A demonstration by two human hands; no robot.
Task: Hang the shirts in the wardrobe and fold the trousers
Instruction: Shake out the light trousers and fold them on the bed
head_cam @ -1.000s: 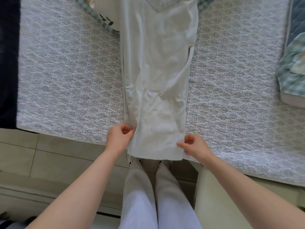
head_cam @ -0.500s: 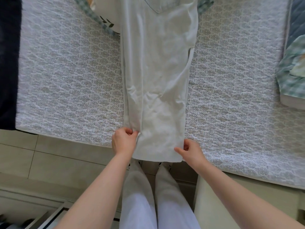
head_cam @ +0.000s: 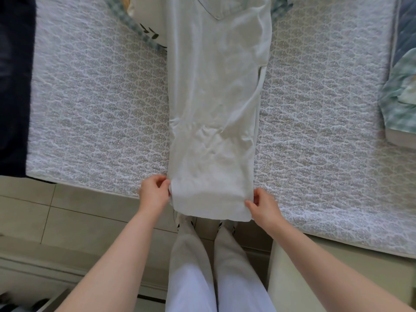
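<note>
I have the long pale cream cotton trousers [head_cam: 216, 109] laid lengthwise down the centre of the frame on the bed [head_cam: 101, 109], which wears a grey-and-white quilted leaf-pattern cover. The legs look stacked one on the other, waist at the top centre, hem at the lower centre, where it hangs just past the bed's near edge. My left hand [head_cam: 154, 194] pinches the hem's left corner, fingers curled onto the cloth; my right hand [head_cam: 262, 204] pinches the right corner between thumb and fingers.

I judge this to be the start of the fold, hem about to go up toward the waist. My worries: the two leg layers can slide apart if one hand lifts ahead of the other, leaving a skewed edge. The creases [head_cam: 213, 131] across the middle would get pressed in if I fold over them unsmoothed. The waist end lies on a blue-green checked cloth [head_cam: 135, 25] at the upper left, so it may bunch there. Loosen either pinch and the overhanging hem drops toward the beige tiled floor [head_cam: 67, 210]
</note>
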